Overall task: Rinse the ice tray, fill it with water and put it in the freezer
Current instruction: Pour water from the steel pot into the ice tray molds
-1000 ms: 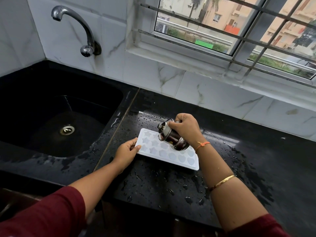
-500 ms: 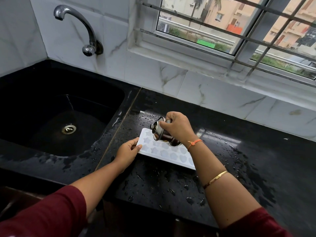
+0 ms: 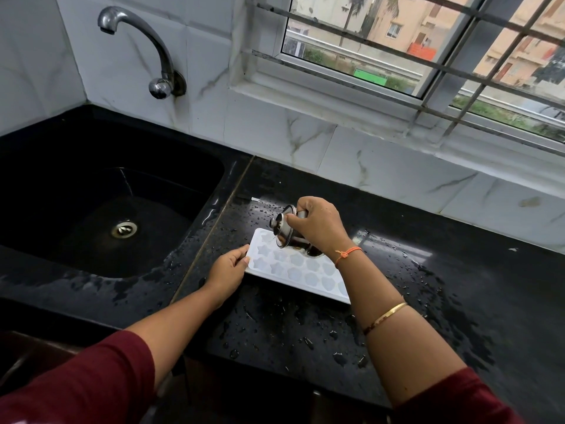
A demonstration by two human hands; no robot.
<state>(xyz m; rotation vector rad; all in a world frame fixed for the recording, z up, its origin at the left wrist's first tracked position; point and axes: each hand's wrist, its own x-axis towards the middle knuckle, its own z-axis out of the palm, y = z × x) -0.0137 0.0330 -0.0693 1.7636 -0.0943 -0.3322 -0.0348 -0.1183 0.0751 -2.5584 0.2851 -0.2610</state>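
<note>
The white ice tray (image 3: 295, 270) lies flat on the wet black surface (image 3: 458, 286), long axis running far-left to near-right. The left hand (image 3: 227, 270) pinches its left end; the right hand (image 3: 319, 229) grips a lidded steel pot (image 3: 285, 231) tipped leftward over it. The sink (image 3: 91, 185) and tap (image 3: 146, 47) lie left, a barred window (image 3: 428, 47) beyond. The pot has shifted toward the tray's left end.

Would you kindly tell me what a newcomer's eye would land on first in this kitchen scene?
The white ice tray lies at the centre on the wet black counter, bright against it. Above its far left end the right hand tilts a small steel pot, while the left hand holds the tray's left edge. To the left sit the black sink and the curved tap on the tiled wall.
</note>
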